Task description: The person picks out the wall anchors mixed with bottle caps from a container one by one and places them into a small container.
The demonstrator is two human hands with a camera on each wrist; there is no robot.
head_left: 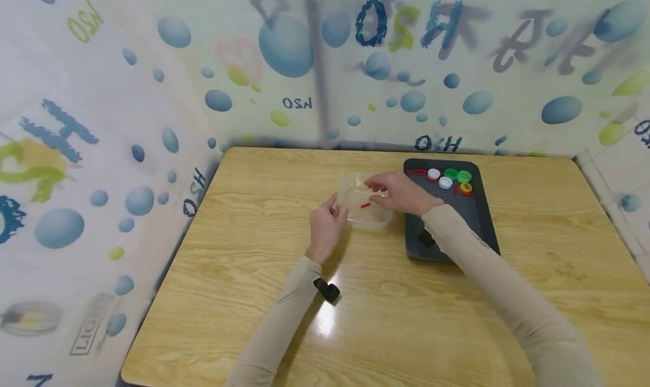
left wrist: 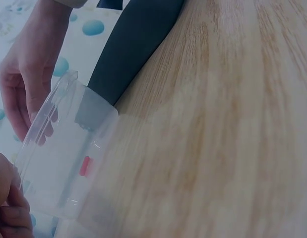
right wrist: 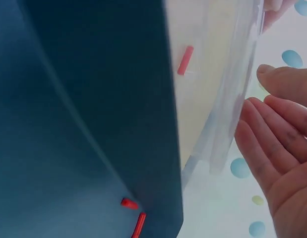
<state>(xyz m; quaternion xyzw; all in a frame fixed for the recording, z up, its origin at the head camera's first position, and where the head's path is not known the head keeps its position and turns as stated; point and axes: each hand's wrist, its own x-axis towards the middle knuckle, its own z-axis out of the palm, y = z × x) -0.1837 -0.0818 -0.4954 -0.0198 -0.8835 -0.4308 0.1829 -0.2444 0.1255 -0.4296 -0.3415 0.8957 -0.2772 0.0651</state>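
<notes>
While the left hand (head_left: 326,229) grips a clear tub (head_left: 373,225), the right hand (head_left: 403,194) hovers over it

As the left thumb and fingers pinch the tub's left edge, the right hand, fingers extended and thumb apart, is over the tub's right side; whether it touches the rim is unclear. Inside the tub lies one short red stick (head_left: 365,205). Just to the right, a dark tray (head_left: 472,212) stands on the wood-grain table (head_left: 254,234), partly hidden by the right sleeve (head_left: 508,285). At the tray's far end are two white caps (head_left: 445,183), two green caps (head_left: 464,176) and a yellow cap (head_left: 466,188), with more red pieces (head_left: 416,172) near them. Behind the table rises a wall (head_left: 218,100) printed with blue bubbles and letters
</notes>
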